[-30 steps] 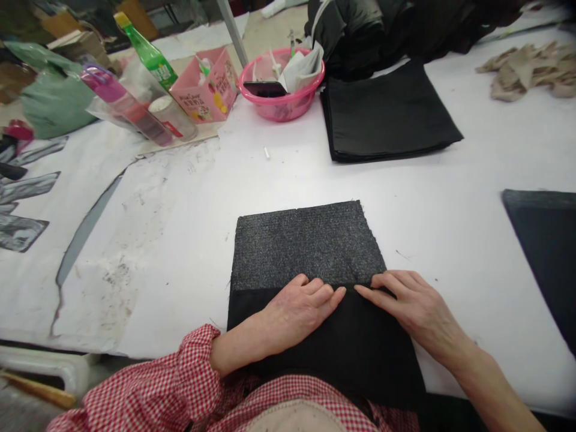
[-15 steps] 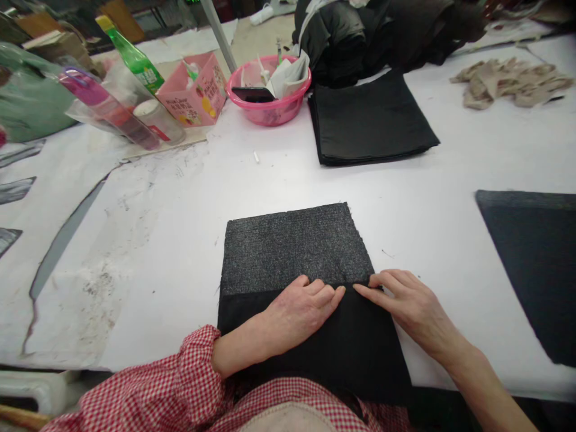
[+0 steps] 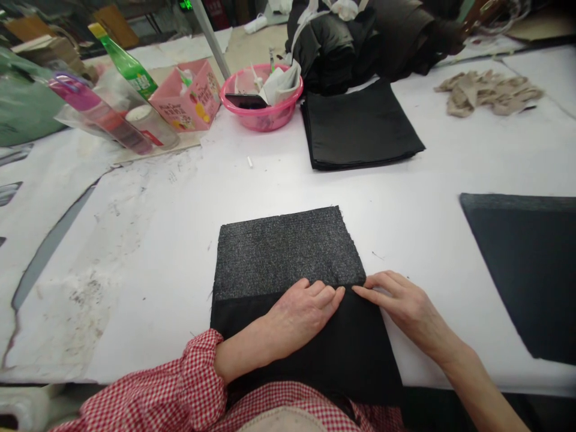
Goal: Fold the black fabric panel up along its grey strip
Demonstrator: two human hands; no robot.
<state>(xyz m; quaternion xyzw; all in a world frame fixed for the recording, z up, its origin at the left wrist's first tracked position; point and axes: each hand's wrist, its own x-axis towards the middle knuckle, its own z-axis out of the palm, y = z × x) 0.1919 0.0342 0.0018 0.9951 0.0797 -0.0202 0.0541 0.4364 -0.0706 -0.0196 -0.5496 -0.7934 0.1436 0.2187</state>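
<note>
A dark grey textured fabric piece (image 3: 288,249) lies flat on the white table (image 3: 180,216) before me. Its near part is folded over, showing a smoother black side (image 3: 333,354) that hangs off the table's front edge. My left hand (image 3: 300,312) lies flat on the black fold, fingers together and stretched toward the fold line. Beside it on the right, my right hand (image 3: 400,305) also rests flat, its fingers pointing left along that fold line. The fingertips of both hands nearly meet at the fold. Neither hand holds anything.
A stack of black fabric squares (image 3: 360,126) lies at the back centre. Another dark grey piece (image 3: 526,264) is at the right. A pink basin (image 3: 261,99), pink box (image 3: 189,96), green bottle (image 3: 123,63) and beige scraps (image 3: 486,93) line the back.
Both hands stay pressed on the fold. The view has shifted so everything on the table sits a little further left in the frame.
</note>
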